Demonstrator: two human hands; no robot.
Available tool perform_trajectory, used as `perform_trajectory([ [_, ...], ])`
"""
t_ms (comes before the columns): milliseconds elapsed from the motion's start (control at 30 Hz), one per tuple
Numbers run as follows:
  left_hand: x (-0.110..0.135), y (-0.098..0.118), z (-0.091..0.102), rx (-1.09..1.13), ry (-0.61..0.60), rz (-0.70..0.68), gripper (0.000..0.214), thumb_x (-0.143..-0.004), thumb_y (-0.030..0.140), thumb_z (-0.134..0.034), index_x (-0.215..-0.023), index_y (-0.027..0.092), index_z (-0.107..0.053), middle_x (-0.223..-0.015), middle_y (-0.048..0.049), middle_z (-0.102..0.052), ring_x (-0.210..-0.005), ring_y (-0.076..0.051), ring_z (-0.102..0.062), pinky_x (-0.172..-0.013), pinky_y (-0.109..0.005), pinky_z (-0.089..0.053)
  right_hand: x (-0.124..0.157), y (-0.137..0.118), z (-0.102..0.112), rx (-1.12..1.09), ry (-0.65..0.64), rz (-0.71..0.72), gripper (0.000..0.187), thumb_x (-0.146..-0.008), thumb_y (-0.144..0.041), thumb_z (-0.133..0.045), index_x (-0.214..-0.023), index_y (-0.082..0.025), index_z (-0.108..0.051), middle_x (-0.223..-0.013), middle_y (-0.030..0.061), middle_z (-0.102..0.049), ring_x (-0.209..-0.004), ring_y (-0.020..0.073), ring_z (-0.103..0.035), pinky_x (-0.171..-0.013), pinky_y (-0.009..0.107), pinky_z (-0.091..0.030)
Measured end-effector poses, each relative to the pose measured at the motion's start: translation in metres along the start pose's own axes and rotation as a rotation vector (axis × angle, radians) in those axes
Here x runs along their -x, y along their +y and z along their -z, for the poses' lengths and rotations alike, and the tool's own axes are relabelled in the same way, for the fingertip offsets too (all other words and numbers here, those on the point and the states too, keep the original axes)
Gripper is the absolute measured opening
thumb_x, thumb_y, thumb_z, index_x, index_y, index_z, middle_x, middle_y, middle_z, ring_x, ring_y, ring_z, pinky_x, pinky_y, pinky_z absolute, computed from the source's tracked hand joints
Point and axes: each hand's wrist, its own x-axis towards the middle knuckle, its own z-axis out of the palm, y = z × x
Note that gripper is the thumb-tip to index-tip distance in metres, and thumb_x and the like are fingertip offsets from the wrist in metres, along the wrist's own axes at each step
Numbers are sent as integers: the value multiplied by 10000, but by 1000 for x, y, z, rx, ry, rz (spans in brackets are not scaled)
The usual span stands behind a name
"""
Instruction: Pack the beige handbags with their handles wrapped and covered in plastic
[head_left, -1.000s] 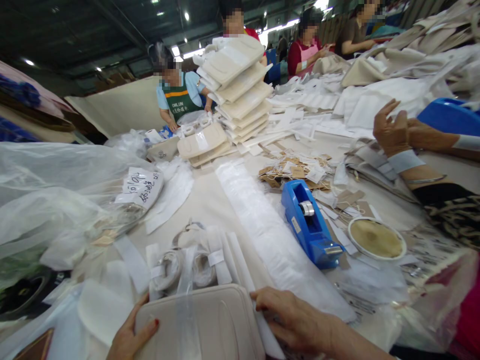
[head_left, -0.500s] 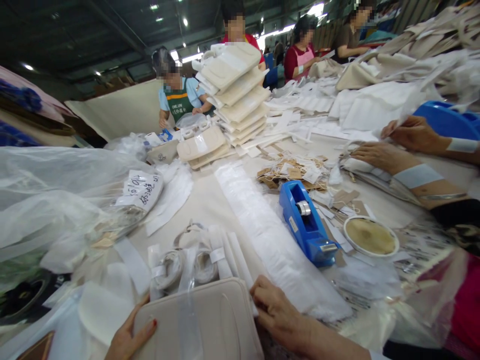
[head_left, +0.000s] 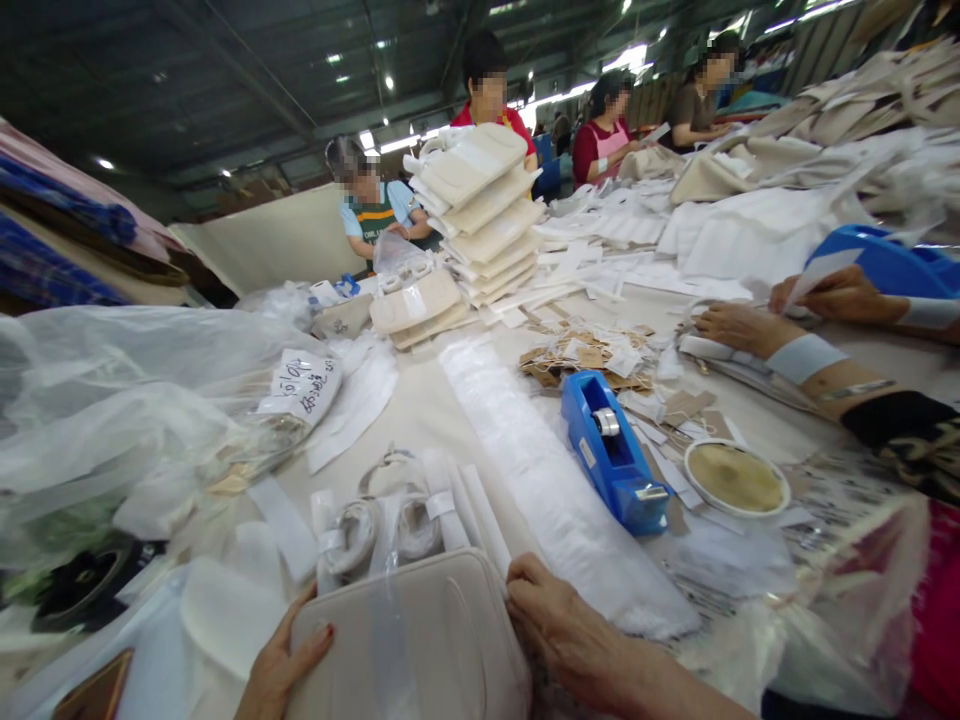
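Beige bag is gripped by left hand and right hand, tape dispenser beyond white plastic.

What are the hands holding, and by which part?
The beige bag, by its left edge in the left hand; the right hand is at its right edge, grip unclear.

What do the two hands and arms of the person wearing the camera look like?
Both hands are human and ungloved. The left hand has a red-painted thumbnail. The right hand shows no ring I can make out, and its nails are too unclear to judge. The right forearm has no sleeve in view; the left one lies outside the picture.
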Motion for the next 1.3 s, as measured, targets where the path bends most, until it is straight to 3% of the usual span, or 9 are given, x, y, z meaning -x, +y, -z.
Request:
perform_trajectory([
  [233, 31, 21, -7, 80, -108, 125, 827, -590, 487, -774, -1303, 270, -415, -949, -36, -671, -800, -266, -663, -651, -333, -560, -21, 10, -2, -20, 13, -63, 234, -794, -35, -409, -700, -158, -584, -860, 35, -521, -748, 115, -520, -651, 207, -426],
  [433, 23, 5, -7, 147, -80, 95, 811, -572, 433, -796, -1278, 243, -446, -926, -47, -676, -814, -270, -663, -670, -335, -557, -27, 20, 14, -72, 89, -243, 207, -694, -97, -595, -509, -158, -525, -665, -22, -478, -637, 106, -497, -572, 210, -386],
  [500, 18, -1, -6, 182, -99, 116, 843, -551, 412, -813, -1284, 251, -429, -928, -44, -677, -815, -271, -664, -668, -331, -556, -27, 22, 17, -71, 168, -287, 79, -637, -115, -650, -627, -164, -589, -771, 1, -522, -710, 137, -526, -623, 241, -426],
  [567, 14, -5, -5, 192, -104, 109, 838, -544, 402, -818, -1272, 250, -433, -937, -42, -675, -835, -271, -661, -667, -321, -557, -27, 20, 17, -183, 228, -295, 313, -585, -144, -698, -889, -181, -633, -1016, 50, -558, -933, 195, -546, -805, 305, -456],
  [667, 11, -8, -4, 156, -91, 95, 821, -541, 405, -819, -1251, 226, -449, -929, -51, -672, -841, -274, -658, -640, -308, -560, -26, 16, 8, -597, 208, -347, 708, -596, -212, -703, -1270, -220, -483, -1376, 72, -430, -1288, 220, -361, -1080, 368, -270],
  [767, 17, -3, -8, 176, -80, 99, 851, -526, 404, -823, -1261, 209, -442, -936, -66, -670, -831, -279, -659, -631, -312, -563, -26, 10, -8, -913, 231, -471, 698, -653, -308, -661, -1317, -221, -464, -1475, 28, -323, -1383, 218, -201, -1132, 370, -147],
  [900, 40, 18, -21, 299, -92, 114, 855, -545, 399, -803, -1288, 224, -419, -989, -70, -668, -842, -271, -662, -662, -326, -563, -29, 0, -12, -1133, 286, -468, 690, -686, -577, -611, -1266, -213, -533, -1382, 42, -468, -1337, 273, -314, -1101, 417, -255],
  [1100, 69, 33, -45, 226, -73, 42, 824, -537, 451, -776, -1248, 171, -467, -996, -83, -681, -919, -283, -649, -745, -321, -557, -29, -16, 28, -929, 160, -641, 970, -636, -565, -706, -1435, -287, -231, -1350, 53, -503, -1224, 269, -476, -1015, 401, -389],
  [1300, 68, -1, -66, 59, 34, -96, 918, -514, 455, -728, -1293, 77, -424, -1237, -154, -570, -1141, -333, -525, -1017, -415, -400, -16, 30, 18, -512, 265, -542, 972, -647, -632, -639, -1437, -226, -243, -1460, 71, -350, -1322, 279, -342, -1103, 374, -265],
])
